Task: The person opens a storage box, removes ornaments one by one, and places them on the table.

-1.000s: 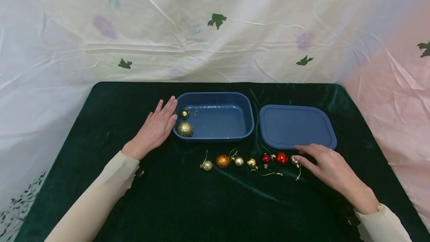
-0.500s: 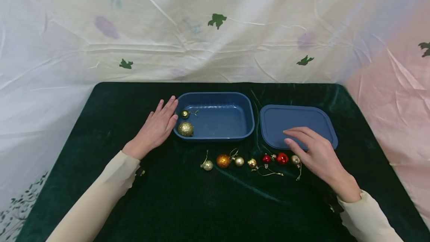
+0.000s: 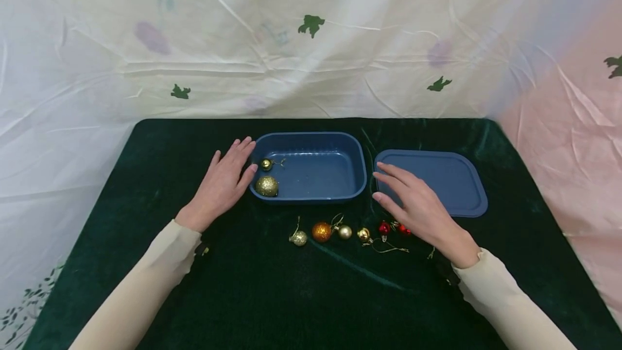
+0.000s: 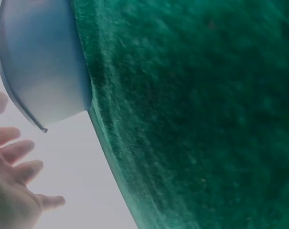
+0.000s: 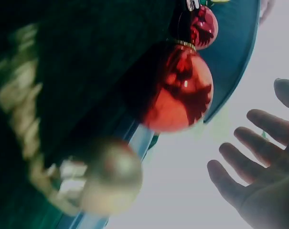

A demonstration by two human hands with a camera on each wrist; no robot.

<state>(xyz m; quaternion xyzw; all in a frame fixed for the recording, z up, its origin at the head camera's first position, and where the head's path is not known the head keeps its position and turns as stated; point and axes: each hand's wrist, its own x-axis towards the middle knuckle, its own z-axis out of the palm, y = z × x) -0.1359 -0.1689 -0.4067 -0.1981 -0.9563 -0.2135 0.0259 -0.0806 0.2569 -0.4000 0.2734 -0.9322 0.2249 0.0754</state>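
A blue rectangular box [image 3: 316, 177] stands on the green cloth with a small shiny gold bauble [image 3: 266, 164] and a larger gold glitter bauble [image 3: 267, 186] at its left end. My left hand [image 3: 221, 185] rests against the box's left side, fingers extended. My right hand [image 3: 413, 201] hovers over the left part of the blue lid [image 3: 452, 182], fingers loosely spread and holding nothing. Below it, partly covered in the head view, is a red bauble [image 5: 180, 90]. A pale gold bauble [image 5: 113, 176] with a cord, hidden by the hand in the head view, shows in the right wrist view.
In front of the box lies a row of baubles: a pale glitter bauble [image 3: 298, 238], an orange bauble [image 3: 322, 231], a champagne bauble [image 3: 344, 231], a gold bauble [image 3: 363, 234] and a small red bauble [image 3: 384, 227]. A white curtain [image 3: 311, 80] hangs behind the table.
My right hand has moved left and away from the pale gold bauble, across the lid toward the box. The left hand has stayed at the box's side. The baubles have not moved.
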